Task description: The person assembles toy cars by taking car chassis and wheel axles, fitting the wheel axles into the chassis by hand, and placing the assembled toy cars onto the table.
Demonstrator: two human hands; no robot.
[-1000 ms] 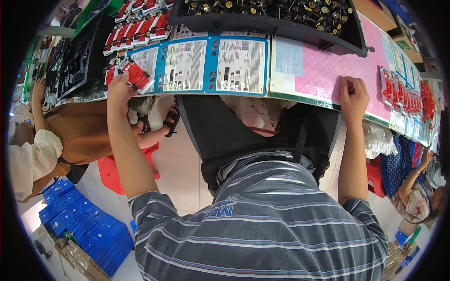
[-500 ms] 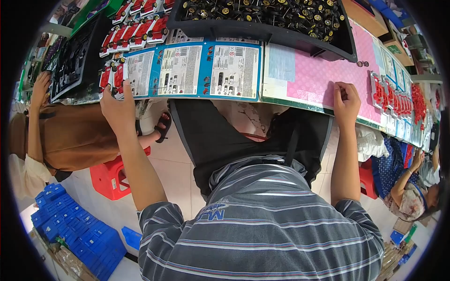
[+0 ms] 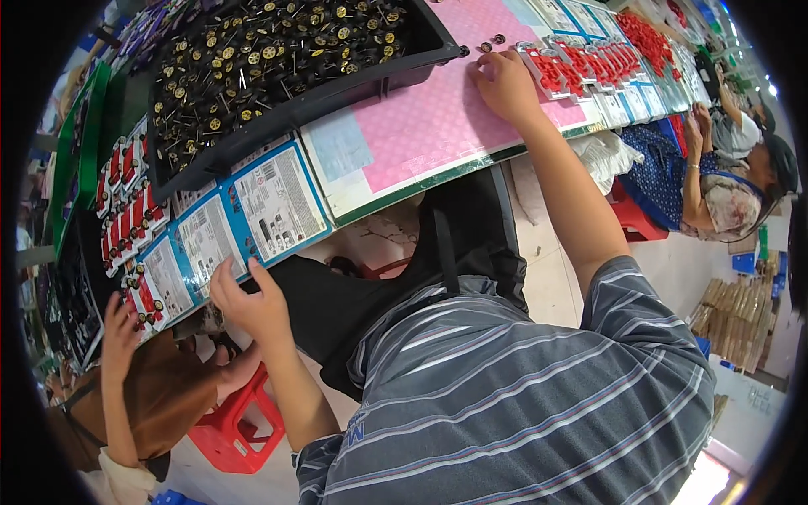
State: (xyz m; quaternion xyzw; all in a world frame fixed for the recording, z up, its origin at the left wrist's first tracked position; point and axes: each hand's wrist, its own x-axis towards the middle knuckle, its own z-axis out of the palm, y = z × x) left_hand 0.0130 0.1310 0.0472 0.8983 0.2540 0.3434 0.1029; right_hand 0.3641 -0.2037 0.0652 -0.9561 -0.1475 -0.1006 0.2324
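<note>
My left hand [image 3: 251, 299] hovers at the table's near edge, its thumb and fingers apart and nothing in it. On the pink mat [image 3: 421, 101] my right hand [image 3: 509, 91] reaches forward, fingers slightly bent and spread. Just beyond its fingertips lie two small loose wheels [image 3: 492, 43]. Right beside it begins a row of red and white toy car chassis [image 3: 581, 66]; whether the fingers touch the nearest one I cannot tell. A black bin [image 3: 295, 114] full of wheel axles with yellow-hubbed wheels [image 3: 269, 52] stands between and beyond my hands.
Red and white toy cars with wheels [image 3: 130, 223] stand at the left, where a co-worker's hand [image 3: 118, 332] is close to some. Red parts [image 3: 646, 42] are heaped at the far right. Printed card sheets [image 3: 278, 202] cover the table edge. A red stool [image 3: 240, 425] stands below.
My view has swung to the right. My right hand has gone forward to the chassis row and its fingers have spread. My left hand has come away from the finished cars at the left.
</note>
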